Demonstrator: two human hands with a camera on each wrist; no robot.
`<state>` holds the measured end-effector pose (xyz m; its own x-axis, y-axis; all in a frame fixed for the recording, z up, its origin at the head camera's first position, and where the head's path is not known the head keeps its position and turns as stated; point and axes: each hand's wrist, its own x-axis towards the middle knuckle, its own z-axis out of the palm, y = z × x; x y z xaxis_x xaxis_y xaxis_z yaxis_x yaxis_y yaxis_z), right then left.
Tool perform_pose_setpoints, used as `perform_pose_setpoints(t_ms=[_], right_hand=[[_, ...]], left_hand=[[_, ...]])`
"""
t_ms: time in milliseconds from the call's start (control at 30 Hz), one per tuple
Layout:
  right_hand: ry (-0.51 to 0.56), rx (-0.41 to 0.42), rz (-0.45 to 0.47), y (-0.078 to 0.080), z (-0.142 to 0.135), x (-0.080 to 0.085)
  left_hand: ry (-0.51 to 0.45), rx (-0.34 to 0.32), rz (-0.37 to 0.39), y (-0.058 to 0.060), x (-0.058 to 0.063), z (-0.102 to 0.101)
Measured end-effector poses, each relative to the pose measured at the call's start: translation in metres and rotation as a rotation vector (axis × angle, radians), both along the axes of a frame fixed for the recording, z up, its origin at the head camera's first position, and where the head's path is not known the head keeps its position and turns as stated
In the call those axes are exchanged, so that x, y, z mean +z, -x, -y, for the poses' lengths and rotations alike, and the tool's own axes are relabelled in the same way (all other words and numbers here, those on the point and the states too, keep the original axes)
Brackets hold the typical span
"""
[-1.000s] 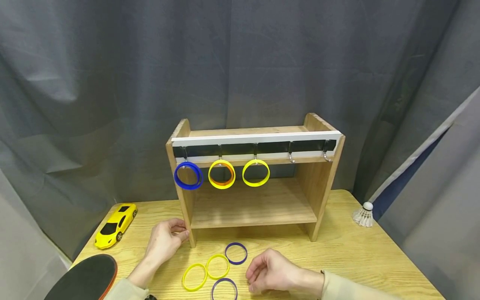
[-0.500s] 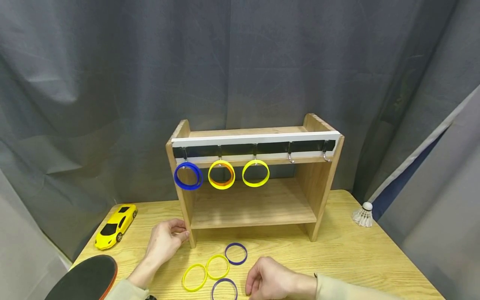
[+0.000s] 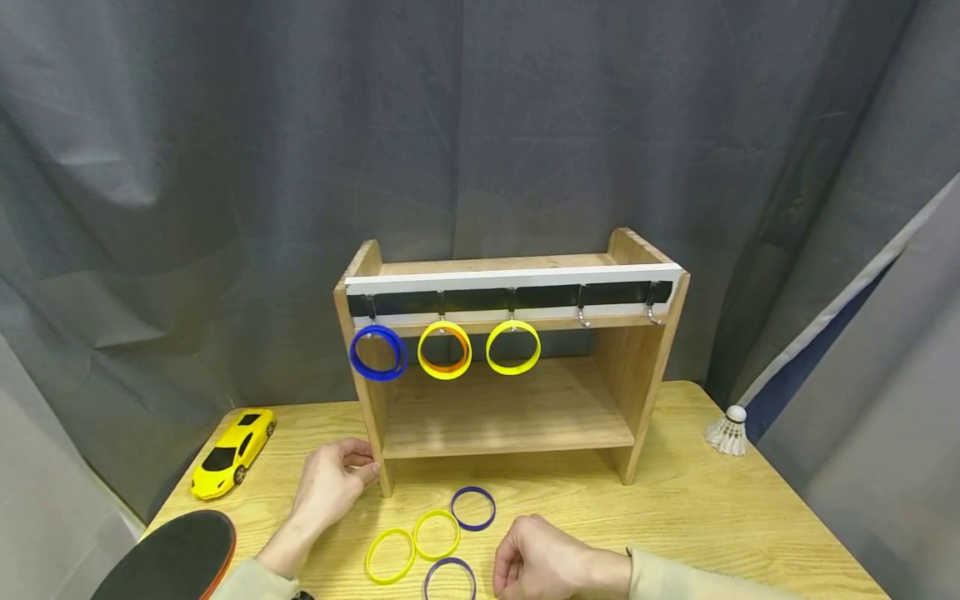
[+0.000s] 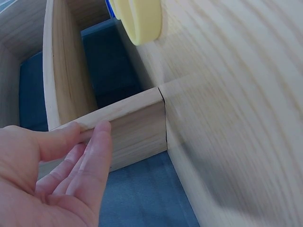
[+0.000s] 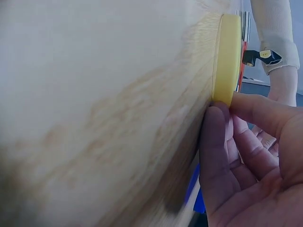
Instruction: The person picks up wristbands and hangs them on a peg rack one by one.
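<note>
My left hand [image 3: 330, 487] touches the left side panel [image 4: 137, 127] of a small wooden shelf [image 3: 510, 408] near its foot. In the left wrist view its fingers are fairly straight, with thumb and fingertips on the panel's edge. My right hand [image 3: 542, 558] is low on the table; in the right wrist view its thumb and index finger pinch the rim of a yellow ring [image 5: 227, 56]. That ring is hidden in the head view. Two yellow rings [image 3: 390, 578] [image 3: 437, 556] and two purple-blue rings [image 3: 472, 528] [image 3: 450, 561] lie between the hands.
Blue rings [image 3: 378, 376], a yellow ring with an orange one [image 3: 444, 374], and another yellow ring [image 3: 513, 369] hang from hooks. Two right-hand hooks [image 3: 582, 319] hold nothing. A yellow toy car [image 3: 234, 454], black paddle [image 3: 168, 558] and shuttlecock [image 3: 727, 432] are around.
My right hand has moved slightly nearer the front of the table, its fingertips dropping towards the bottom of the head view. The left hand and the rings on the hooks stay put.
</note>
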<state>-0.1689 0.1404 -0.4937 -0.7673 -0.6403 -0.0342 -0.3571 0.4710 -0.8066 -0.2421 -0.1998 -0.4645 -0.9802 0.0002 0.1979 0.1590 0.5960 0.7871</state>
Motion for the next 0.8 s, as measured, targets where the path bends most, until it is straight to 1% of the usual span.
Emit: perform_pose_setpoints(t_ms=[200,400,600,800], right_hand=[[0.011,0.018,0.002,0.000,-0.001,0.002],[0.021,0.038,-0.005,-0.001,-0.005,0.008],[0.063,0.027,0.039,-0.002,-0.011,0.013],[0.096,0.009,0.041,-0.002,-0.017,0.020]], left_hand=[[0.005,0.003,-0.002,0.000,0.000,0.000],[0.003,0.004,0.001,0.000,0.000,0.000],[-0.003,0.004,0.000,0.000,-0.001,0.000],[-0.012,0.001,0.001,0.000,-0.001,0.000]])
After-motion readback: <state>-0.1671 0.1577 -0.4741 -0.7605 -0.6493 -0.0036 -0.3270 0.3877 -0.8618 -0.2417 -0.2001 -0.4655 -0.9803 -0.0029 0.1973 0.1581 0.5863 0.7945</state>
